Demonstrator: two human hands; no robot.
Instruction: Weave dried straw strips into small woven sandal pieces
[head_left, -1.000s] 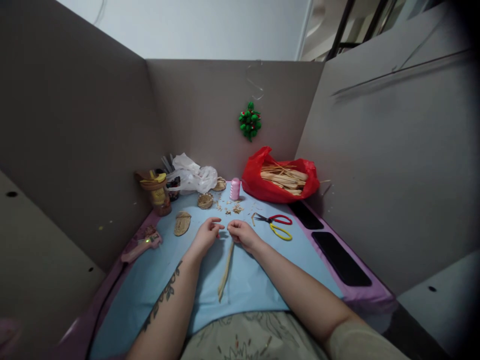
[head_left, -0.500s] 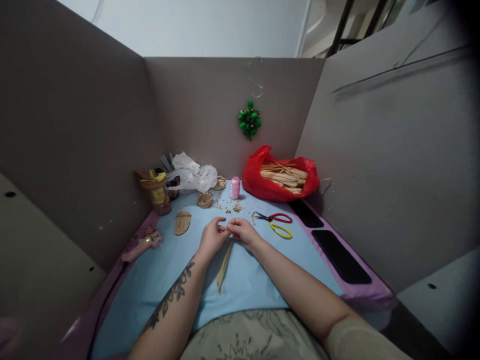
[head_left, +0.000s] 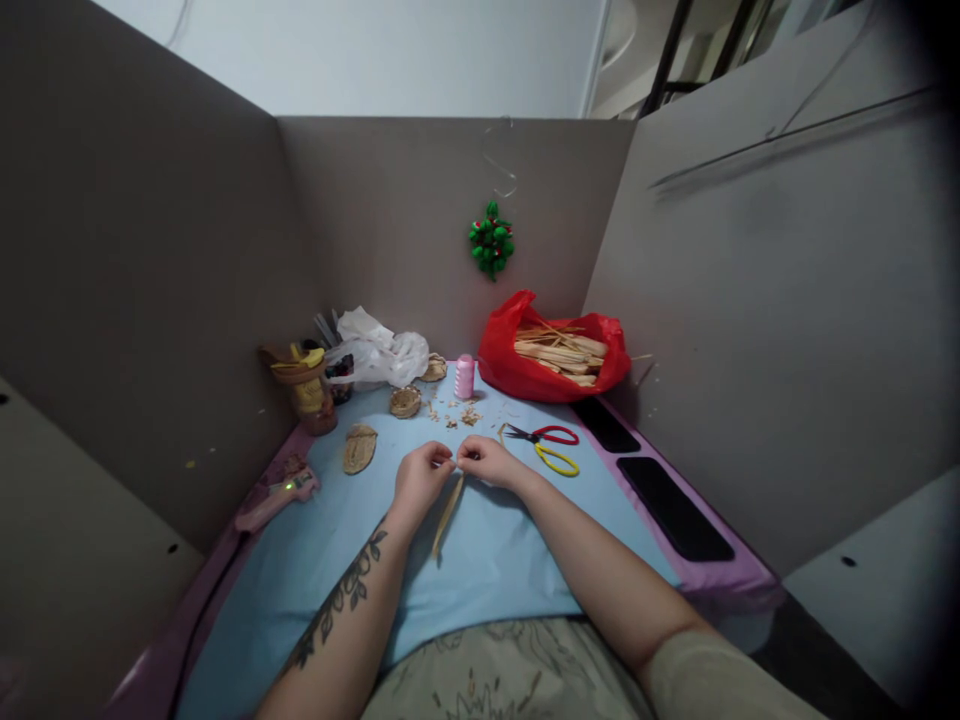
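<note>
A pale dried straw strip [head_left: 448, 518] hangs down over the blue cloth [head_left: 510, 560], its upper end at the fingertips of both hands. My right hand [head_left: 487, 462] pinches that upper end. Close beside it, my left hand [head_left: 426, 474] is closed too, thumb and fingers pressed together; what it pinches is too small to make out. Scissors [head_left: 544, 446] with one red and one yellow handle lie open to the right. Straw scraps [head_left: 469, 415] are scattered beyond the hands. To the left lies a flat woven piece [head_left: 360, 449].
Behind stand a small woven basket [head_left: 406, 402], a pink thread spool [head_left: 465, 377], a white plastic bag [head_left: 382, 350] and a red bag [head_left: 517, 370] of straw. A glue gun [head_left: 281, 499] lies left, a phone [head_left: 675, 508] right.
The fingers of my left hand have curled in, and the hands have drawn slightly apart at the fingertips. The hanging strip looks narrower. The camera view has shifted a little.
</note>
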